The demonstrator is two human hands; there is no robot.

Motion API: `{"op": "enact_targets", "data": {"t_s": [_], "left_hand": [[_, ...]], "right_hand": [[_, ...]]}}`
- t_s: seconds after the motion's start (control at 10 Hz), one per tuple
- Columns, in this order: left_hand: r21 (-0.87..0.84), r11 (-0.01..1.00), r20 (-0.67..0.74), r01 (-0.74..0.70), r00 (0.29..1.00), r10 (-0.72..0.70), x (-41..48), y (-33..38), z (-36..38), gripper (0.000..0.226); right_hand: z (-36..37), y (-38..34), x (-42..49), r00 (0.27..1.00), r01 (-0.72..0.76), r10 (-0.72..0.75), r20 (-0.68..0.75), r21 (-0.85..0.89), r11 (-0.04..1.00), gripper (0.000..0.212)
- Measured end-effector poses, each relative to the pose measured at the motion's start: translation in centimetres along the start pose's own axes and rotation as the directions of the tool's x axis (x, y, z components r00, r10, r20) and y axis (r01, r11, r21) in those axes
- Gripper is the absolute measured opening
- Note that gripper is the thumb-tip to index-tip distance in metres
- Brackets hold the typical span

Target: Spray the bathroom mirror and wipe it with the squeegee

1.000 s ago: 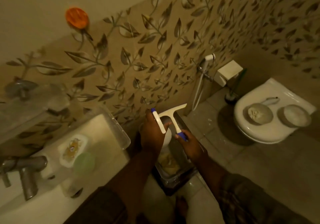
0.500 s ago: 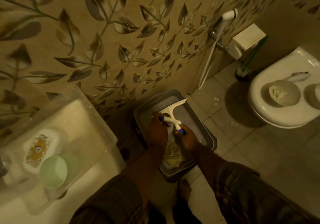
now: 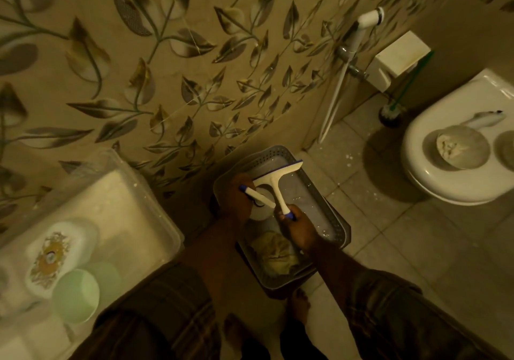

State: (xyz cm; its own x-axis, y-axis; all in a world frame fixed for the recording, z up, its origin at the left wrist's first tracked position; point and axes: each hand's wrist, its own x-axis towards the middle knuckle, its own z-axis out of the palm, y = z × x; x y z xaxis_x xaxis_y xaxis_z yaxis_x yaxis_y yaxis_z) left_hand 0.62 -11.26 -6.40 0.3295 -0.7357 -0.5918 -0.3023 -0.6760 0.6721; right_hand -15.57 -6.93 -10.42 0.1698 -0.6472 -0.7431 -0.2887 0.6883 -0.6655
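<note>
Head view: I am looking steeply down in a dim bathroom, both forearms reaching toward the floor.
Wall [image 3: 194,62]: leaf-patterned tiles fill the upper left of what I see.
Toilet [image 3: 434,181]: white, at the right edge, with a round bowl [image 3: 456,147] sitting on its closed lid.
Clear bin [image 3: 155,209]: lower left, holding a pale green cup [image 3: 75,295] and a patterned white dish [image 3: 52,254].
Basket [image 3: 338,222]: grey perforated tray on the floor tiles just below the wall, a crumpled yellowish cloth [image 3: 275,252] lying in its near end.
Squeegee [image 3: 274,181]: white, blade edged in blue, held over the basket with the blade end pointing up and to the right.
Right hand [image 3: 301,227]: fingers closed round the blue tip of the squeegee handle.
Left hand [image 3: 236,195]: wrapped round a white spray bottle [image 3: 260,211], whose blue-tipped nozzle arm [image 3: 257,196] crosses just beside the squeegee handle; I cannot tell whether the two touch.
Feet: one bare foot [image 3: 299,305] shows directly below the basket.
</note>
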Motion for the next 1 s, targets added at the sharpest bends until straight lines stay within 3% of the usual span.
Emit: {"op": "enact_targets", "data": {"t_s": [0.1,0.2,0.3,0.4,0.6,0.8,1.0], "left_hand": [[0.002,0.996,-0.066,-0.088,0.994,0.088,0.8,-0.1,-0.7,0.028],[0.062,0.995,-0.033,-0.082,0.996,0.084,1.3,-0.2,-0.9,0.035],[0.096,0.984,-0.087,-0.150,0.983,0.159,0.7,-0.6,-1.0,0.024],[0.143,0.982,-0.189,-0.125,0.970,0.151,0.2,-1.5,-0.6,0.028],[-0.001,1.000,-0.119,-0.022,0.993,0.022,0.3,-2.2,0.2,0.039],[-0.119,0.992,-0.101,0.047,0.993,-0.059,-0.5,-2.6,0.3,0.038],[-0.076,0.996,-0.154,-0.055,0.987,0.042,-3.0,-1.8,-0.8,0.047]], "right_hand": [[0.0,-0.5,0.1,1.000,0.005,-0.004,0.012,-0.045,0.999,0.029],[0.0,-0.7,0.4,0.999,0.049,-0.047,0.021,-0.114,0.992,0.028],[0.3,-0.7,0.6,0.994,0.109,-0.102,0.050,-0.177,0.978,0.025],[0.6,-0.5,0.9,0.995,0.102,-0.095,0.041,-0.206,0.973,0.027],[0.6,-0.2,2.1,0.999,0.024,-0.027,-0.023,-0.109,0.994,0.032],[0.8,-0.4,2.9,0.999,0.015,-0.022,-0.041,-0.169,0.986,0.030],[-0.1,-1.7,1.8,0.979,0.071,-0.120,-0.162,-0.275,0.959,0.037]]}}
